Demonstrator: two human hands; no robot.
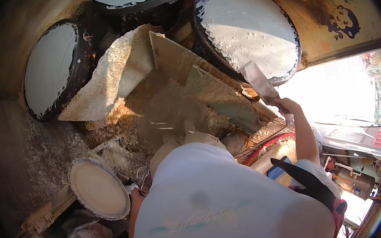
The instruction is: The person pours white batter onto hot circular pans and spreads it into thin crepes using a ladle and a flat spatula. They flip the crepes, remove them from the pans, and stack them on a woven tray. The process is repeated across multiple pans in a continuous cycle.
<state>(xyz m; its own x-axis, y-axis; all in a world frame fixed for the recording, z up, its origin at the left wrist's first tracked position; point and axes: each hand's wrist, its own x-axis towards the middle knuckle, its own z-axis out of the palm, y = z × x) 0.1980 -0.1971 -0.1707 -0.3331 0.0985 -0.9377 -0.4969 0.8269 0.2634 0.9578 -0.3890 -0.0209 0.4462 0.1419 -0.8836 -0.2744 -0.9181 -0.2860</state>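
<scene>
My right hand is closed around the handle end of a broad flat metal scraper. Its blade overlaps the near edge of a large black-rimmed round pan in the view. That pan holds a white, bubbly layer. At lower left, my left hand is closed beside the rim of a smaller round pan with a cream-white filling. A thin, dark piece shows at its fingers; what it grips is too small and partly hidden to name.
Two more black-rimmed pans of white stuff stand at far left and far middle. Rough boards and a crusted pale sheet lean between them. Slatted bamboo lies at right, plastic bags at lower left.
</scene>
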